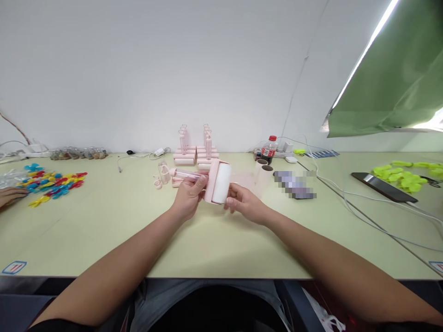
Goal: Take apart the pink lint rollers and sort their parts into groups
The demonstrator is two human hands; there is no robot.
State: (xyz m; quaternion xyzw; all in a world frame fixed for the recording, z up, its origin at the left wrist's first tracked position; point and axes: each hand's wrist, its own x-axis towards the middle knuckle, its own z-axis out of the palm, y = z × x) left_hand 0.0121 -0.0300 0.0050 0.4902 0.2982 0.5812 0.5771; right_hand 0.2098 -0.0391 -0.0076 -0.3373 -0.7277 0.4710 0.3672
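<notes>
A pink lint roller with a white paper roll is held up over the table, tilted. My left hand is closed round its clear pink handle, which points left. At the roll's lower right edge, the curled fingers of my right hand grip the roller; part of them is hidden behind it. Behind my hands, several finished-looking pink lint rollers stand with handles upright against the wall. Loose pink handle parts lie left of my left hand. Two white paper rolls stand beyond my right hand.
A cola bottle, a phone and white cables are to the right. Farther right lie a dark tablet-like device and yellow-green pieces. At left, another person's hand is beside colourful plastic pieces.
</notes>
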